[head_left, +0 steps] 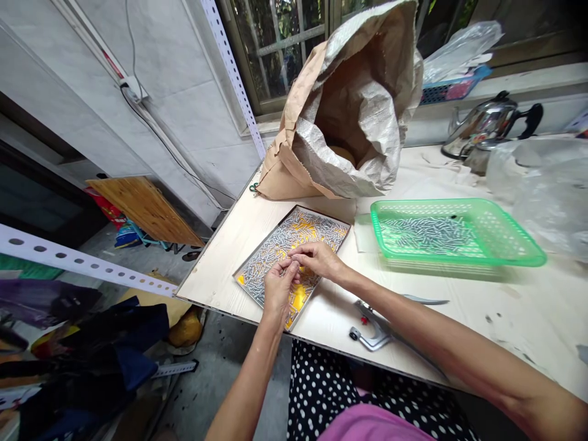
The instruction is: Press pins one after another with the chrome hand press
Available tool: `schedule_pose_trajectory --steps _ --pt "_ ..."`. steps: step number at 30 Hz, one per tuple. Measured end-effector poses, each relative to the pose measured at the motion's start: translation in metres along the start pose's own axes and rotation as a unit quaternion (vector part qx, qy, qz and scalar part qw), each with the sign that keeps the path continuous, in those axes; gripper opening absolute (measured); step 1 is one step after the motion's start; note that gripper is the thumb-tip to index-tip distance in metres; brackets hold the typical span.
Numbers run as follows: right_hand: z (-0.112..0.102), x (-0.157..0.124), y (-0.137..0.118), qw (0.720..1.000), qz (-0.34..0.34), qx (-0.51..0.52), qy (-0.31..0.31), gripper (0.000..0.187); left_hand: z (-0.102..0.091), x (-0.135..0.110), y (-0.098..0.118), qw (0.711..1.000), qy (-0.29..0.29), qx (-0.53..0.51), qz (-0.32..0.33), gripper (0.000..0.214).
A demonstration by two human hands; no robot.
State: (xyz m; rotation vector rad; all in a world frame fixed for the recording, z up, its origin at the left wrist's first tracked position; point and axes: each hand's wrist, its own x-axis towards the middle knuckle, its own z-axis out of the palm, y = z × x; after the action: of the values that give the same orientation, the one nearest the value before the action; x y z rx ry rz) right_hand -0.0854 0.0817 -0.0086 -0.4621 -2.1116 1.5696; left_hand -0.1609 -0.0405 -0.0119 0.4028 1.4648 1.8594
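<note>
While left hand (278,286) meets right hand (320,258), the tray (299,299) slants lengthwise away rightward

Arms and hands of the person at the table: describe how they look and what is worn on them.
The left hand and right hand wear no gloves. Both forearms show without sleeves, slim and tapering toward the wrists, with no watch or bracelet. The fingers are too small in view to rule out rings.
</note>
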Motion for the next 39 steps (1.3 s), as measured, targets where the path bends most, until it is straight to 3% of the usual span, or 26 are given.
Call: schedule_pose_trajectory --steps 4,7,15,18,21,25,27,33,36,39 --pt "0.002 -0.002 -0.002 0.997 0.048 0.061 0.007 0.016 -0.005 -0.003 0.001 0.993 -0.004 0.103 0.059 0.028" --pt "0.004 -0.002 -0.007 0.990 0.091 0.110 0.014 0.016 -0.005 -0.003 0.004 0.991 -0.013 0.108 0.072 0.031" --pt "0.021 -0.001 -0.010 0.971 0.118 0.182 0.102 0.013 0.000 0.004 0.008 0.999 0.010 -0.040 -0.032 0.046" --pt "0.025 -0.001 -0.011 0.971 0.110 0.187 0.103 0.012 -0.002 0.001 0.009 0.997 0.043 0.046 0.048 0.039" --pt "0.027 -0.002 -0.013 0.967 0.092 0.221 0.083 0.022 -0.003 -0.005 0.010 0.971 0.080 0.181 0.138 0.032" --pt "0.032 0.000 -0.015 0.964 0.089 0.233 0.091 0.019 -0.003 -0.009 0.009 0.932 0.116 0.281 0.198 0.029" --pt "0.036 0.002 -0.015 0.962 0.094 0.233 0.104 0.016 -0.001 -0.008 0.006 0.932 0.125 0.274 0.203 0.029" --pt "0.043 -0.001 -0.015 0.971 0.058 0.161 0.167 0.011 0.005 0.000 0.009 0.990 0.106 0.058 0.072 0.037" --pt "0.040 -0.003 -0.013 0.976 0.026 0.111 0.188 0.013 0.001 0.003 0.017 0.995 0.090 -0.046 -0.026 0.034" --pt "0.033 0.001 -0.010 0.973 0.070 0.139 0.170 0.016 -0.006 0.004 0.024 0.983 0.065 -0.125 -0.117 0.044"
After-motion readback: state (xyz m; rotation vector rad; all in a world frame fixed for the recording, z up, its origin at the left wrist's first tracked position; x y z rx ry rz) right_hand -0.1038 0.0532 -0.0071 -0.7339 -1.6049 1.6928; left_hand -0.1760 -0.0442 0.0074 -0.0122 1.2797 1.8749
